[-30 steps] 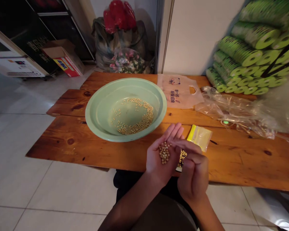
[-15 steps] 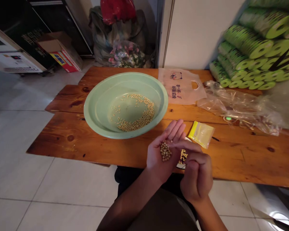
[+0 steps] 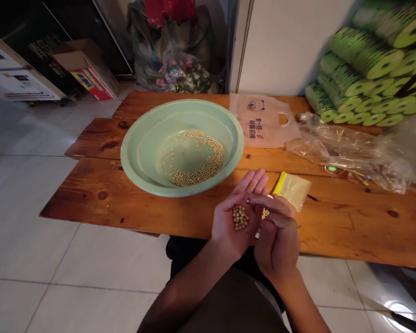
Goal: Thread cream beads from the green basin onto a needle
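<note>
My left hand (image 3: 234, 231) is palm up and cupped, its fingers stretched forward together, with a small heap of pale soybeans (image 3: 240, 217) in the palm. From the right, my right hand (image 3: 280, 236) reaches over it. Its index finger points into the left palm, the tip at a single bean (image 3: 247, 200) apart from the heap. The thumb and other right fingers are curled in, hiding whatever may be in them. Partly covered behind my hands is a small white plate with more yellowish beans (image 3: 265, 213). A pale green basin (image 3: 145, 132) beyond holds scattered soybeans along its bottom.
On the wooden bench (image 3: 90, 194) are a small clear packet with a yellow strip (image 3: 294, 189), a printed plastic bag (image 3: 263, 120) and crumpled clear plastic (image 3: 350, 148). Green rolls (image 3: 364, 55) are stacked at the back right. A cardboard box (image 3: 90, 74) stands on the floor.
My right hand has shifted slightly left and up over the left palm, covering more of the plate. One bean now shows at the index fingertip. The whole view has tilted slightly.
</note>
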`<state>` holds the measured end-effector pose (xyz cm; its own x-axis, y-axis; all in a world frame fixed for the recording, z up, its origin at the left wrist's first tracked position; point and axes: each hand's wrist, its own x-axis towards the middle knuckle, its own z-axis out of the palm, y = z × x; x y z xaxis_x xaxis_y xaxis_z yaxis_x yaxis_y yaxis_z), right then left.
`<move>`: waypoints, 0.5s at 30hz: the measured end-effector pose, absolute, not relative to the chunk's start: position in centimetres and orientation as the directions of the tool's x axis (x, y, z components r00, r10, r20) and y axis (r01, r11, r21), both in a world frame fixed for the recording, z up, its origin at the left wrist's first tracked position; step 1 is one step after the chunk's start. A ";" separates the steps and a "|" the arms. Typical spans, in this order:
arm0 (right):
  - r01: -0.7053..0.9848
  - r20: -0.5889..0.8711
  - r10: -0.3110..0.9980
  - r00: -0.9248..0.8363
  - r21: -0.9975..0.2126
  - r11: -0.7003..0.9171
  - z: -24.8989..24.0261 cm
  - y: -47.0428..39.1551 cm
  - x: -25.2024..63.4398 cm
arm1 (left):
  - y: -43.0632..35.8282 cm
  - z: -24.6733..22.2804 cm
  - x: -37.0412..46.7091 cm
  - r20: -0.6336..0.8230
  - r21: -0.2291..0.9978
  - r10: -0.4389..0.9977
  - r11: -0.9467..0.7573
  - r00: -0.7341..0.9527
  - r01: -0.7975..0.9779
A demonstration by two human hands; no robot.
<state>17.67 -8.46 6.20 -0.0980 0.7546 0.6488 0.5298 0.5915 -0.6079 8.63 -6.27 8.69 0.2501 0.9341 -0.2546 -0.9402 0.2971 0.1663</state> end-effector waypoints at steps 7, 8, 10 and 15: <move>0.260 0.647 0.762 -0.018 -0.733 0.628 6.3 -9.1 17.3 | -6.5 8.6 8.6 -0.227 0.172 0.940 0.295 0.254 -0.940; 0.162 0.632 0.774 0.039 -0.769 0.619 6.4 -9.2 17.1 | -6.5 8.7 8.6 -0.229 0.174 0.941 0.291 0.248 -0.941; -0.008 0.609 0.782 0.134 -0.789 0.615 6.6 -9.2 16.8 | -6.5 8.7 8.6 -0.236 0.183 0.942 0.283 0.238 -0.941; 0.143 0.611 0.783 0.115 -0.790 0.596 6.7 -8.8 17.0 | -6.4 8.6 8.7 -0.252 0.183 0.935 0.300 0.250 -0.936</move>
